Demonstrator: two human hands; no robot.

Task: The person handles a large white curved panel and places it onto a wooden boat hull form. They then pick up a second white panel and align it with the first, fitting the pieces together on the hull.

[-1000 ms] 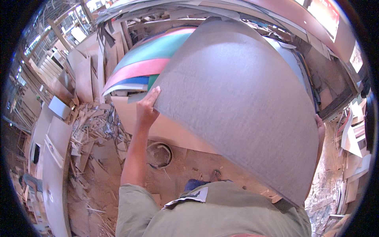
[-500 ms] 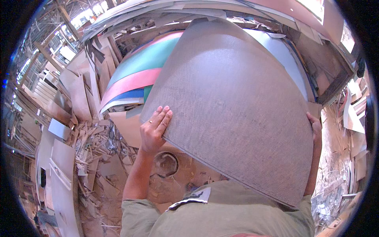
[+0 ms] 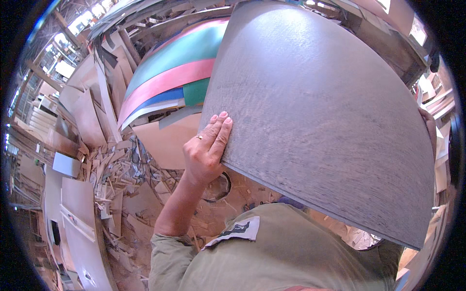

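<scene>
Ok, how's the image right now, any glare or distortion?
Head view: pale glare on the far end of the grey-brown sheet; head view: fisheye bending makes its edges look curved, with black corners; head view: the left hand looks reasonably sharp.

The brown floor (image 3: 245, 193) is littered with wood scraps (image 3: 114, 169). Panels (image 3: 88, 119) lean at the left. Bright daylight enters through openings (image 3: 97, 10) at the upper left.

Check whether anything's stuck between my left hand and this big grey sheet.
Nothing visible is in between: your left hand sits directly on the grey sheet, fingers over its near-left corner. The grip underneath is hidden.
</scene>
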